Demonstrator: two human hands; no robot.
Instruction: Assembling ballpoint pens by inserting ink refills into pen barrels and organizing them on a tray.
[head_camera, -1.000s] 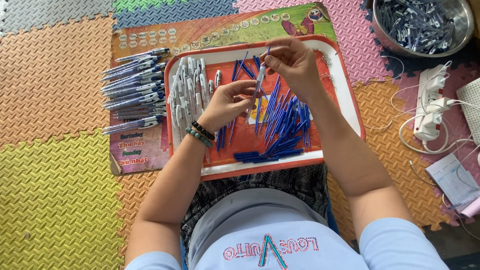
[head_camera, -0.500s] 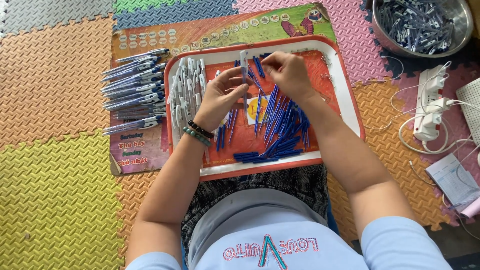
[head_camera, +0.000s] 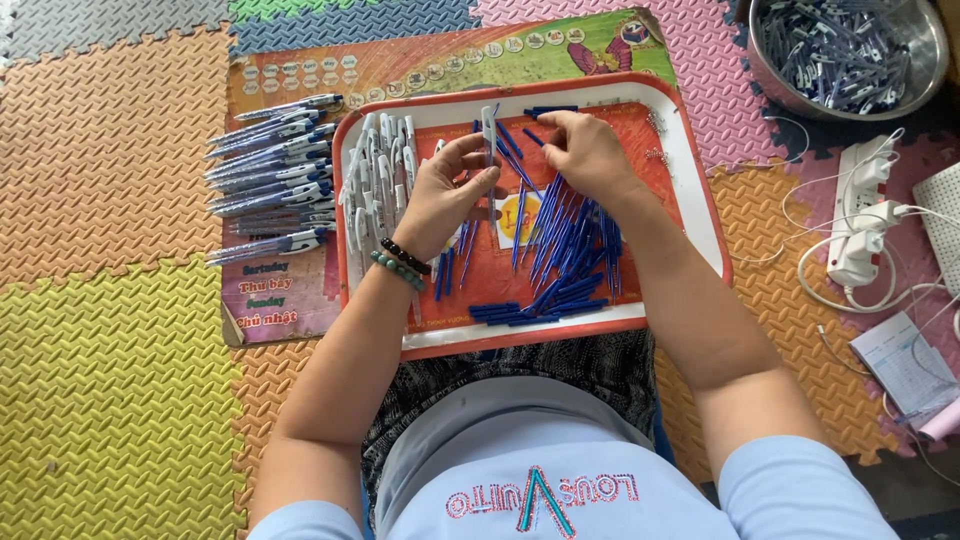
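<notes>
both hands have come down to the red tray (head_camera: 700, 210), left hand (head_camera: 445, 195) pinching a white pen barrel (head_camera: 488, 135) upright, right hand (head_camera: 590, 150) fingers closing onto the blue refills (head_camera: 570, 250), so another pen is being put together

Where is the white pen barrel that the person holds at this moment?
In the head view, the white pen barrel stands upright in the left hand, above the red tray, beside the right hand.

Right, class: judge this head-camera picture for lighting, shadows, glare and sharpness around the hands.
Head view: soft, even light with only faint shadows; the left hand holding the white plastic pen barrel looks sharp, as does the right hand; mild sheen on the round steel bowl; no strong glare on the red plastic tray.
</notes>
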